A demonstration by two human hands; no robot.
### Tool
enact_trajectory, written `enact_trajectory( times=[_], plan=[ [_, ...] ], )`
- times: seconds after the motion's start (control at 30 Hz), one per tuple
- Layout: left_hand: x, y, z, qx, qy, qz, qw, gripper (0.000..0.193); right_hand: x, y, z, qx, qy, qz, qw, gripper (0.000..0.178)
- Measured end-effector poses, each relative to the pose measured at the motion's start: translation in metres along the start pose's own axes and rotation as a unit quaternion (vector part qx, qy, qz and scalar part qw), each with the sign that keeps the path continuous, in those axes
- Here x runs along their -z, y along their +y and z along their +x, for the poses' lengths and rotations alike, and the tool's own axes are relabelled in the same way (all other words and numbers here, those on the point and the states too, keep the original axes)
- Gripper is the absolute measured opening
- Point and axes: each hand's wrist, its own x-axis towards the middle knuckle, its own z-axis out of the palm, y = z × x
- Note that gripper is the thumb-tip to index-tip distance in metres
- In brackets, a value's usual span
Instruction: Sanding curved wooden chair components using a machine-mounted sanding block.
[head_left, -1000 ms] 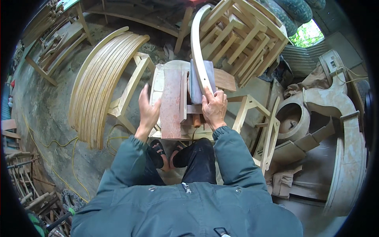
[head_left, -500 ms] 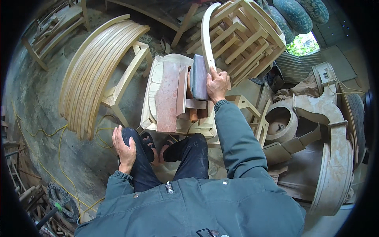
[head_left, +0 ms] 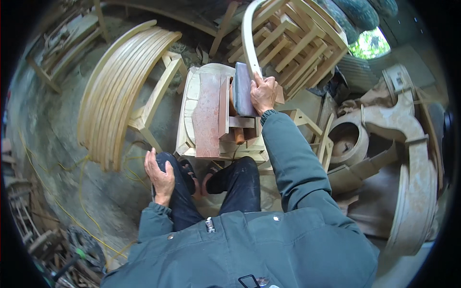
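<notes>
At twelve o'clock from the seated person's knees stands a low wooden counter built of pale blocks, with a reddish-brown plank lying flat along its top and a narrower wooden strip standing on edge just beside it. The right hand reaches out at about one o'clock, its grip closed around a long curved strip of pale wood that sweeps up and away toward twelve o'clock; the lower end of the strip sits against a dark grey block on the counter, and the fingers overlap both, so how the strip meets the block cannot be made out. The left hand lies at about eight o'clock, flat and relaxed on the left knee of the dark trousers, fingers loosely spread and holding nothing. Well to the left, at ten o'clock, a stack of bent wooden arcs leans over a pale wooden frame. Behind the counter at one o'clock rises a pile of stacked wooden frames. Off at three o'clock stand large curved wooden forms. A yellow cord trails over the concrete floor at nine o'clock.
</notes>
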Motion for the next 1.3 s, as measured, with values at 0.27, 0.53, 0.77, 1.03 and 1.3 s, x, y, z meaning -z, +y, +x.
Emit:
enact_trajectory(
  times=[0.27, 0.53, 0.77, 1.03, 1.3],
  plan=[
    [-0.012, 0.018, -0.005, -0.047, -0.010, -0.038, 0.998, 0.070, 0.054, -0.006, -0.093, 0.016, 0.036, 0.018, 0.999, 0.039],
    [-0.046, 0.179, -0.017, 0.117, -0.252, -0.399, 0.874, 0.064, 0.140, -0.014, -0.253, -0.023, 0.005, 0.072, 0.997, 0.040],
    [-0.107, 0.229, -0.031, 0.315, -0.258, -0.513, 0.756, 0.047, 0.188, -0.056, -0.334, 0.013, -0.009, 0.116, 0.993, 0.041],
    [-0.019, 0.174, -0.018, 0.130, -0.225, -0.400, 0.879, 0.027, 0.236, -0.031, -0.327, 0.063, 0.017, 0.217, 0.974, 0.064],
    [0.083, 0.186, 0.044, -0.237, -0.245, -0.101, 0.935, 0.024, 0.357, 0.071, -0.285, 0.058, 0.178, -0.073, 0.980, 0.104]
  ],
)
